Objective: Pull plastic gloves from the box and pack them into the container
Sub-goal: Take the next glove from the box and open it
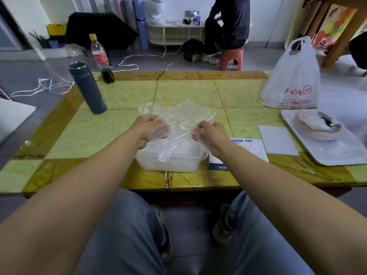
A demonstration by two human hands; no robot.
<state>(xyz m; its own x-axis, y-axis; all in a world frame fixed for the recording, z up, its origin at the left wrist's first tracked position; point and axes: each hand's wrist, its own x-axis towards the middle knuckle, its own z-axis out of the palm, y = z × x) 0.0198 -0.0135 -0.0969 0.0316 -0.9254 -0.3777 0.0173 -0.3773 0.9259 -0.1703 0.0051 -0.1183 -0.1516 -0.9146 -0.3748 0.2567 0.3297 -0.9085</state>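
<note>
Two grips on one clear plastic glove (pixel 178 117): left grip (pixel 154 129) clamped on its left edge, right grip (pixel 206 133) clamped on its right, fingers curled round the film. Spread wide and held just above the open container (pixel 170 162) at the near middle of the worktop (pixel 119 96), probably to flatten the film before folding it in. Box (pixel 217 165) just right of the container, partly under the right wrist, likely kept close for short reaches.
</note>
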